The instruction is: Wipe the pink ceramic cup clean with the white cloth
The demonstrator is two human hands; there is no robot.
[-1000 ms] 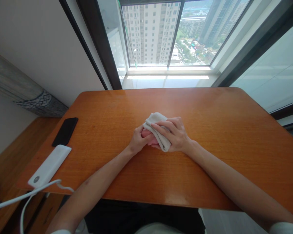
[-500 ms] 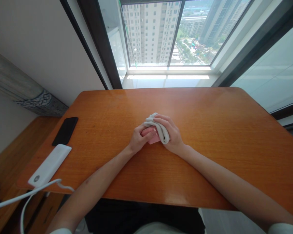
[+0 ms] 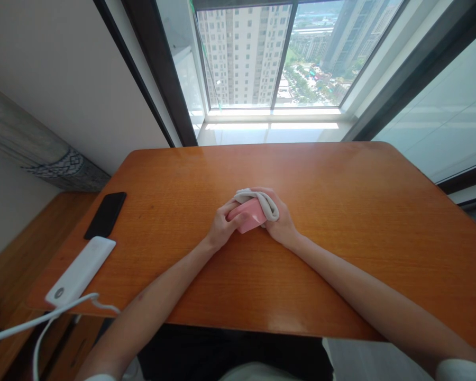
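Over a glossy orange-brown wooden counter (image 3: 321, 275), fingers of the left hand (image 3: 221, 227) grip a shiny pink boxy object (image 3: 250, 214), its near face newly uncovered as the right hand's (image 3: 282, 226) fingers hold a folded pale-grey cloth (image 3: 270, 206) around its far side, apparently wiping there now.

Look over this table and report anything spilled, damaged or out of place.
Nothing stands out: no spill or damage shows on the table. The left hand holds a pink object, the right hand a pale cloth against it; a black phone and white device lie flat.
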